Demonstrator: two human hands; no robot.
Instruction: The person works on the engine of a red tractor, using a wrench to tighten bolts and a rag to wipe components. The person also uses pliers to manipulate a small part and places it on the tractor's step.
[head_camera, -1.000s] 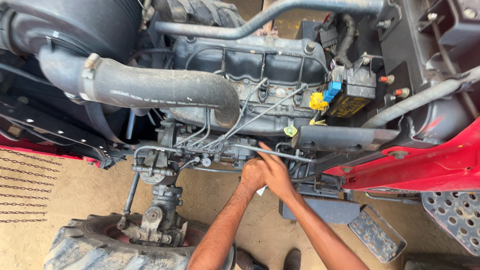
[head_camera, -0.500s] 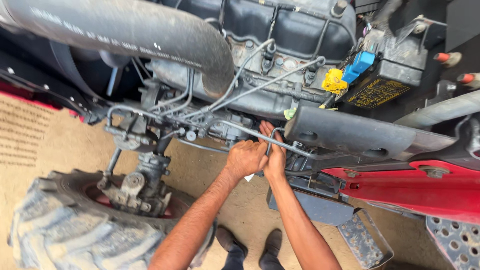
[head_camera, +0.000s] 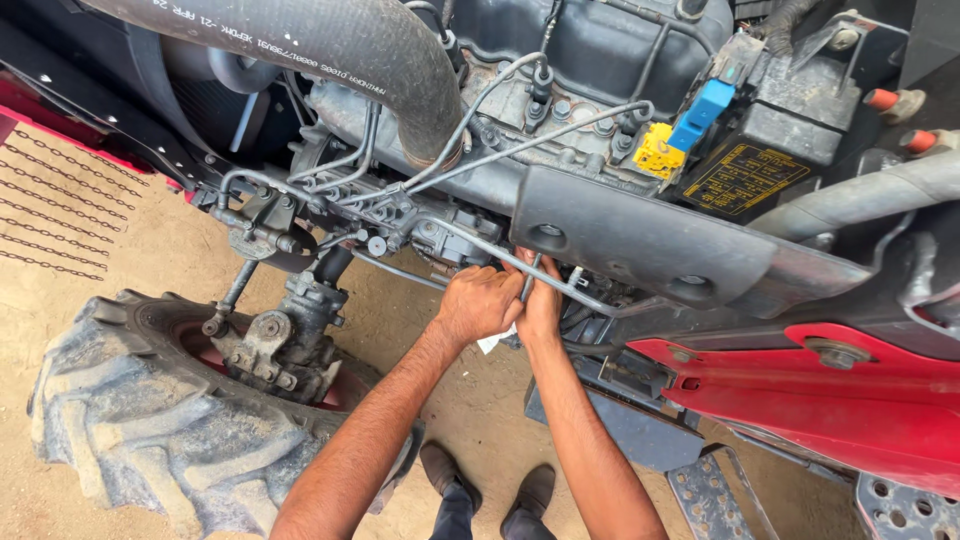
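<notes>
1. The left hand (head_camera: 480, 303) and right hand (head_camera: 541, 300) meet, touching, under the engine (head_camera: 560, 110), just below a thin metal pipe (head_camera: 480, 245).
2. The left hand is curled shut; what it grips is hidden.
3. The right hand's fingers wrap a slim metal tool (head_camera: 526, 285) standing upright between the two hands.
4. A white scrap (head_camera: 496, 341) peeks out under the left hand.
5. A dark plate (head_camera: 640, 240) sits just right of the hands; the tyre (head_camera: 140, 430) lies well left, below.
</notes>
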